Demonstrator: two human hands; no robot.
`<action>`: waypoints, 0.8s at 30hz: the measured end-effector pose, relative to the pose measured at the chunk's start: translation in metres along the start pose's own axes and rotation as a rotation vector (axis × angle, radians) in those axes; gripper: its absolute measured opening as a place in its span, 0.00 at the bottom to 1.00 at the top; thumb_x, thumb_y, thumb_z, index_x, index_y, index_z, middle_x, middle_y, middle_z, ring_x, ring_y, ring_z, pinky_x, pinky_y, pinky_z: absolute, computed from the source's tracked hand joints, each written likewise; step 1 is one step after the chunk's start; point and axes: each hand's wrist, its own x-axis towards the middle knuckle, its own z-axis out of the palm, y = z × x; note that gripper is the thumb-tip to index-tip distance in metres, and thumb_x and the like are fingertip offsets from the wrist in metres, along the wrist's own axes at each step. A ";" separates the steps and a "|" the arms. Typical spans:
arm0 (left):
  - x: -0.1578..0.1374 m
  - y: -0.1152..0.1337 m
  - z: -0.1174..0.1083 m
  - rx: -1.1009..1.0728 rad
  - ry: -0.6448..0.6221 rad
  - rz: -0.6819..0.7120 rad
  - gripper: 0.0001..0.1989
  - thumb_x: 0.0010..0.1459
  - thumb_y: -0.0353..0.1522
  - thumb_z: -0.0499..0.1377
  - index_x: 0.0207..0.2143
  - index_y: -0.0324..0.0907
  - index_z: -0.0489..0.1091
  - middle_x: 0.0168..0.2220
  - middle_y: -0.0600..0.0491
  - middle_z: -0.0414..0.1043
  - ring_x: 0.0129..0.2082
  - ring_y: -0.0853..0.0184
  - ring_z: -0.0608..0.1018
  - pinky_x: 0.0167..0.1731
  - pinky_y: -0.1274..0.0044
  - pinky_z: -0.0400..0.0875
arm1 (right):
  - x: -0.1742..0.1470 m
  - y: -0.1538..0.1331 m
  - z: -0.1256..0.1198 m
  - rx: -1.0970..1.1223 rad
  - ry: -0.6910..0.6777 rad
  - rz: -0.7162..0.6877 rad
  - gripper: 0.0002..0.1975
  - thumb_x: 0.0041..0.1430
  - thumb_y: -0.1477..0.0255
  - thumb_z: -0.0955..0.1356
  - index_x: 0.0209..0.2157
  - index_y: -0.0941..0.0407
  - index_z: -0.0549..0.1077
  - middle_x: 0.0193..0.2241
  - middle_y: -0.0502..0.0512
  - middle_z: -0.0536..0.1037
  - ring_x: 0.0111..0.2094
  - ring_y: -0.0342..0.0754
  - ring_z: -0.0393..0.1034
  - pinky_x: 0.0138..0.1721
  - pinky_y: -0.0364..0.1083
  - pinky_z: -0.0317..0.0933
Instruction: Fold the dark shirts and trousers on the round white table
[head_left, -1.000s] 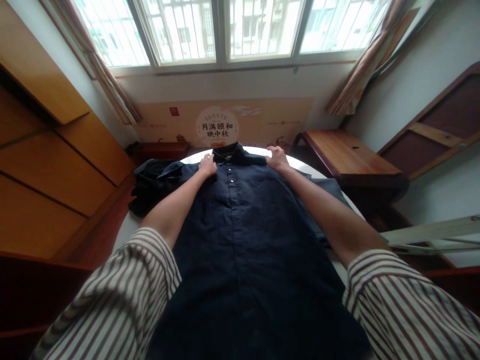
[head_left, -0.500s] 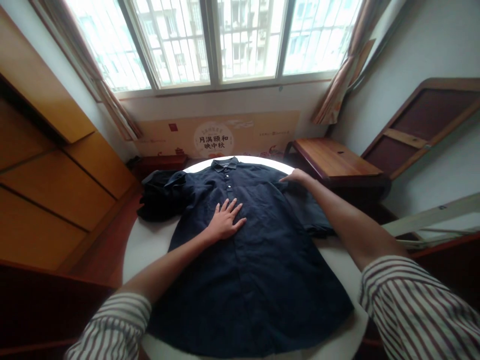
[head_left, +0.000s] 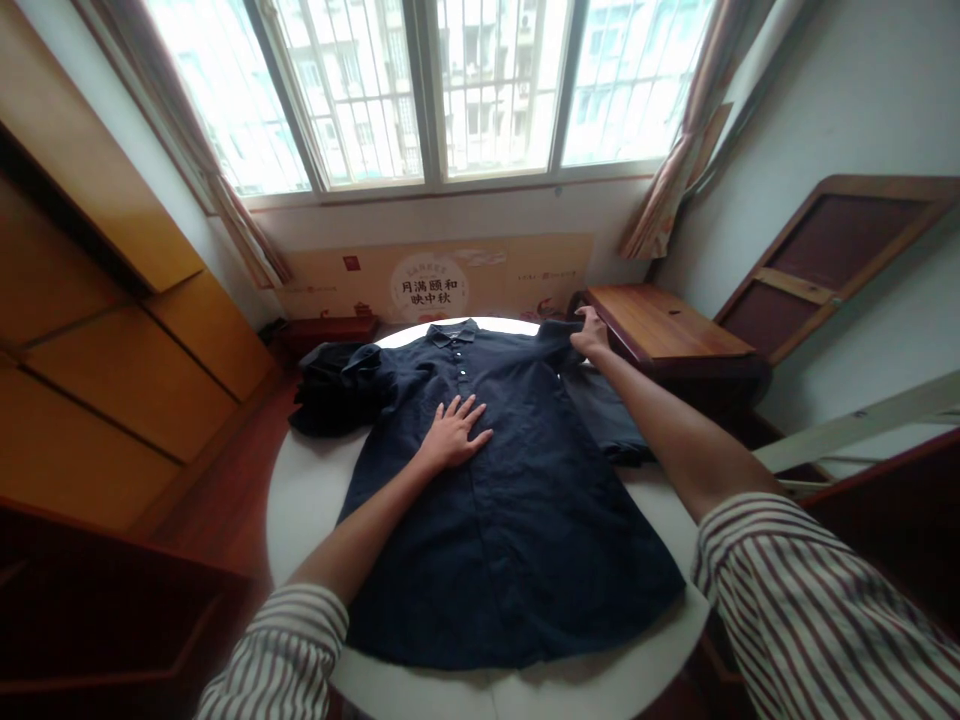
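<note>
A dark navy button-up shirt [head_left: 510, 520] lies front up and spread out on a round white table [head_left: 300, 500], collar toward the window. My left hand [head_left: 453, 436] rests flat on the shirt's chest beside the button line, fingers spread. At the far right, my right hand [head_left: 590, 333] grips the end of the shirt's sleeve [head_left: 556, 343], which is stretched out to the side. Part of its grip is hidden by the hand itself. Beneath the right forearm lies a folded dark grey garment [head_left: 606, 412].
A pile of black clothing [head_left: 341, 390] sits at the table's left edge. A wooden side table [head_left: 667, 320] stands beyond the right edge. Yellow-brown cabinets [head_left: 142, 380] line the left, and a printed cardboard panel [head_left: 510, 275] leans below the window [head_left: 495, 90].
My right hand has moved up and away from me, drawing the sleeve outward from the shirt's side. My left hand has stayed flat on the chest. The view has shifted slightly.
</note>
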 end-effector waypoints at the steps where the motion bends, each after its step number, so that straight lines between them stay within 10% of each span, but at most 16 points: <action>1: -0.001 0.000 0.000 -0.012 0.014 0.006 0.33 0.65 0.53 0.47 0.67 0.49 0.58 0.70 0.50 0.50 0.70 0.51 0.52 0.66 0.52 0.46 | -0.004 -0.002 -0.004 -0.019 0.029 0.028 0.31 0.60 0.83 0.61 0.64 0.68 0.52 0.58 0.79 0.63 0.57 0.60 0.63 0.54 0.52 0.60; 6: -0.007 -0.001 -0.004 -0.128 0.253 0.056 0.22 0.66 0.43 0.53 0.55 0.40 0.70 0.60 0.44 0.66 0.62 0.57 0.66 0.63 0.65 0.60 | -0.052 -0.022 -0.001 -0.102 0.059 -0.051 0.24 0.61 0.77 0.66 0.59 0.65 0.63 0.58 0.78 0.62 0.57 0.64 0.61 0.54 0.56 0.59; 14: -0.019 0.008 -0.013 -0.170 0.325 0.024 0.12 0.67 0.36 0.52 0.42 0.42 0.73 0.37 0.50 0.71 0.34 0.67 0.76 0.39 0.77 0.71 | -0.211 -0.060 0.068 0.052 -0.157 -0.685 0.19 0.65 0.71 0.64 0.56 0.60 0.69 0.52 0.65 0.72 0.53 0.54 0.68 0.57 0.50 0.61; 24: -0.017 0.005 -0.008 -0.133 0.369 0.022 0.10 0.67 0.34 0.52 0.37 0.43 0.72 0.35 0.52 0.71 0.32 0.68 0.75 0.35 0.78 0.68 | -0.232 -0.057 0.100 0.008 -0.160 -0.588 0.26 0.68 0.65 0.61 0.63 0.62 0.64 0.64 0.66 0.63 0.66 0.59 0.54 0.66 0.59 0.48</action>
